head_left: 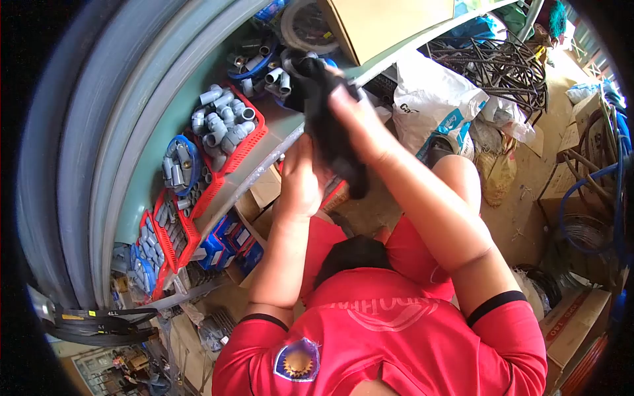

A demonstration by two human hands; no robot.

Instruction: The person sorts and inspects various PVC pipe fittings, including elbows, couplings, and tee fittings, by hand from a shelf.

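Between my hands, in front of my knees, is a black, soft-looking item (333,135); motion blur hides its exact kind. My right hand (356,125) is closed round its upper right part, the thumb lying over it. My left hand (302,181) is against its lower left side, with its fingers partly hidden and smeared. Just beyond my left hand, a red basket (247,142) of grey pipe fittings (224,122) rests on the shelf. Another dark thing (353,256) lies at my lap.
Thick grey hoses (86,145) curve along the left. More red baskets (162,254) and blue boxes (224,244) are below them. A cardboard box (389,23) stands on the shelf ahead. White sacks (436,105), dark bent rods (492,69) and a carton (574,323) occupy the right.
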